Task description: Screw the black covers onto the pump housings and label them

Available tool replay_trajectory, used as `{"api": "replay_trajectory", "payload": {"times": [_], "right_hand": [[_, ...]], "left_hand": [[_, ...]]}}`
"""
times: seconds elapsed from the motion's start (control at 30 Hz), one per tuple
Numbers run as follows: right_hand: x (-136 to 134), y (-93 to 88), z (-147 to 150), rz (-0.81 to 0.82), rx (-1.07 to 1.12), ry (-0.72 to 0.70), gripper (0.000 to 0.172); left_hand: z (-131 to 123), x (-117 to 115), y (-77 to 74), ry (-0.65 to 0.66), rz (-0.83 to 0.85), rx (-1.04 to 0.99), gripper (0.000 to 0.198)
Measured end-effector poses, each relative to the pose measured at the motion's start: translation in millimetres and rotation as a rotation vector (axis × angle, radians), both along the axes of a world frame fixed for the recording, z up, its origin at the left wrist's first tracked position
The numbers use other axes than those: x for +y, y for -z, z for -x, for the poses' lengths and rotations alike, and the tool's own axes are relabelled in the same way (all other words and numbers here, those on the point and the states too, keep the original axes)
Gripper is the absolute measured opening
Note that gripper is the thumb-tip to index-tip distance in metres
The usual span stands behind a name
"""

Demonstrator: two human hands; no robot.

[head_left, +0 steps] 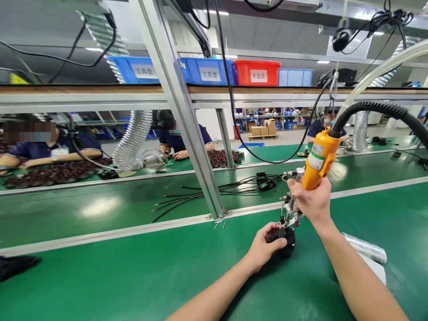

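My right hand (314, 203) is wrapped round an orange electric screwdriver (320, 158), which hangs from a cable and hose and tilts down to the left. Its metal nose and feeder fittings (290, 209) reach down to a small black part (286, 245) on the green bench. My left hand (264, 247) grips that black part from the left, thumb in front and fingers behind. Whether the bit touches a screw is too small to make out.
An aluminium post (187, 116) rises from the bench left of my hands. Black cables with a housing (265, 182) lie beyond the rail. A clear plastic roll (364, 247) lies by my right forearm. Co-workers (183, 138) sit opposite. Bins (257, 71) line the shelf.
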State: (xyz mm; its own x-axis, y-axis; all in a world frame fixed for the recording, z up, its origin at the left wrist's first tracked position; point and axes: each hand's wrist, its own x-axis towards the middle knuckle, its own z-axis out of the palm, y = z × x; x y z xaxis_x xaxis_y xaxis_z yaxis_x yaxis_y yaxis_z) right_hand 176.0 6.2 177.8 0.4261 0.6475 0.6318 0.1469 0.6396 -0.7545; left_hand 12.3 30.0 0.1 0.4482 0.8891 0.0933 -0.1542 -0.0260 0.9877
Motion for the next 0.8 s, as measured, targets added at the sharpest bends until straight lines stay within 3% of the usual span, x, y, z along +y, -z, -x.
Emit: {"api": "replay_trajectory", "payload": {"times": [0.33,0.53,0.8], "right_hand": [[8.7,10.6,-0.9,0.083,0.003,0.042,0.048],[7.0,1.9,-15.1,0.097,0.049,0.028,0.054],[-14.0,-20.4,-62.3,0.006,0.015,0.337,0.044]], "left_hand": [[-0.1,-3.5,-3.6,-0.034,-0.015,0.042,0.050],[5.3,-13.0,1.6,-0.010,-0.154,0.089,0.052],[7.5,-11.1,11.0,-0.091,-0.318,0.260,0.056]]}}
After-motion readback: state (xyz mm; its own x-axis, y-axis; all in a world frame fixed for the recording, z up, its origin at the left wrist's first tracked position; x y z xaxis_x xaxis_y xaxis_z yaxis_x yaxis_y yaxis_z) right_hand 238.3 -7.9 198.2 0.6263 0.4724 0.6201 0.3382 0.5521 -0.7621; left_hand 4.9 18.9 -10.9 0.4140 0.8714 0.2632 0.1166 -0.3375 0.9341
